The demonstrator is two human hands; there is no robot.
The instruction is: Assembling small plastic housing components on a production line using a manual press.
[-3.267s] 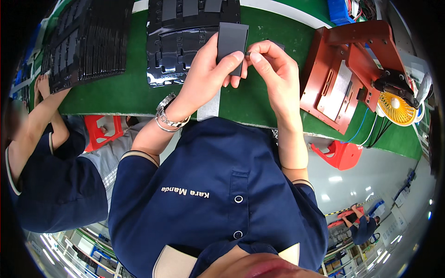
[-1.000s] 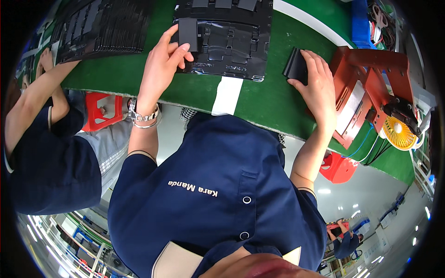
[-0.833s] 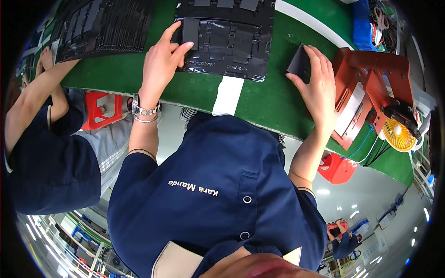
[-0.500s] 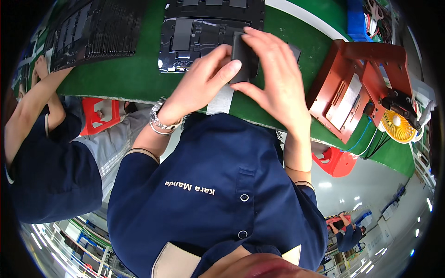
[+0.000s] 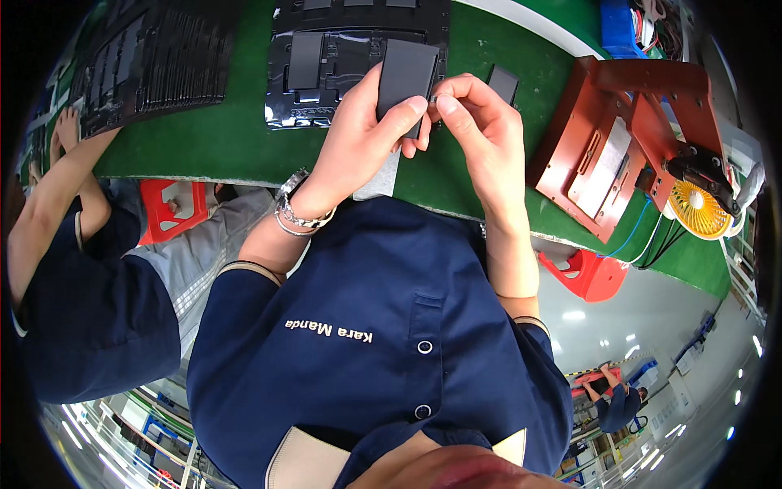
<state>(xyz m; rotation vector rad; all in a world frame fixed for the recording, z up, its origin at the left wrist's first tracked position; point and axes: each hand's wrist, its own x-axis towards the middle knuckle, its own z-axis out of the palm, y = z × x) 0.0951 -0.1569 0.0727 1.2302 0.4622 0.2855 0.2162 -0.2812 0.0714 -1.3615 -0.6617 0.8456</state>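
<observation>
My left hand is closed around a flat dark-grey rectangular block, thumb on its near end and fingers underneath. At the block's right edge, my right hand pinches with thumb and forefinger; whatever is between those fingertips is too small to make out. Behind the block lies a black plastic tray with moulded pockets, where similar dark blocks sit. One more dark block rests on the green bench top, just beyond my right hand.
A reddish-brown metal fixture stands on the right, beside a small yellow fan and cables. A blue bin sits behind it. Stacked black trays are at the left, near a co-worker's arm. Red stools stand below the bench.
My right hand has swung from around the block's far end down to its near right edge, fingers now pinched. The block leans more open to view in my left hand.
</observation>
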